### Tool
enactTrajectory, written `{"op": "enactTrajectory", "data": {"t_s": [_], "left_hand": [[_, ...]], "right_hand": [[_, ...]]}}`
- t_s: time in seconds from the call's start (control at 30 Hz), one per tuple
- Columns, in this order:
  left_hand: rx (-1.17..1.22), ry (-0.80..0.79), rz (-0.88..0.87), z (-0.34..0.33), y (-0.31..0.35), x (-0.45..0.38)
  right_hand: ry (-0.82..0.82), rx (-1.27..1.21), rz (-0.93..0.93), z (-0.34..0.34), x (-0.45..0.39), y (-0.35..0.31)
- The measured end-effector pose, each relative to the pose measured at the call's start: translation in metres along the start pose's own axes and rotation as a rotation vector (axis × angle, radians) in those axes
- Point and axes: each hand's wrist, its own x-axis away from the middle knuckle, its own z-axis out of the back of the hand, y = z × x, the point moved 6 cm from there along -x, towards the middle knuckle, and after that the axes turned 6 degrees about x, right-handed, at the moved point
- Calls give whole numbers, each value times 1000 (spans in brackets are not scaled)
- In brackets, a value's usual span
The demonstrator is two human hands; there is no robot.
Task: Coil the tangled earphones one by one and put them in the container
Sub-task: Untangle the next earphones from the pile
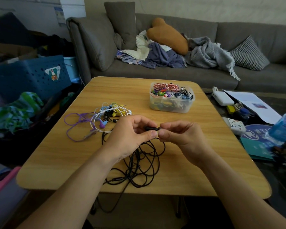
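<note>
Wood-grain table (196, 138), rounded corners, bare at its right side. Leftmost lies a tangled pile of coloured earphones (104, 116). Left hand (130, 132) and right hand (178, 133) pinch the black earphones (144, 162) between fingertips; the cord loops loosely over the near edge. Clear plastic container (172, 104), full, sits beyond. No legible writing.

Both hands raised together, left hand (130, 129) and right hand (178, 134) pinching, fingers curled

Bare surface (205, 146) lies open between the hands and the container (172, 103); a cable tangle (106, 116) crowds the left, black loops (144, 164) the near middle.
</note>
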Motion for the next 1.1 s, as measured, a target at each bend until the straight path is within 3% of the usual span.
{"op": "enactTrajectory", "data": {"t_s": [0.27,1.1], "left_hand": [[-35,-20,-9,1,2,0],[-56,-44,-53,-2,6,1]], "right_hand": [[-158,-127,-75,-3,2,3],[-283,-177,-187,-12,5,6]]}}
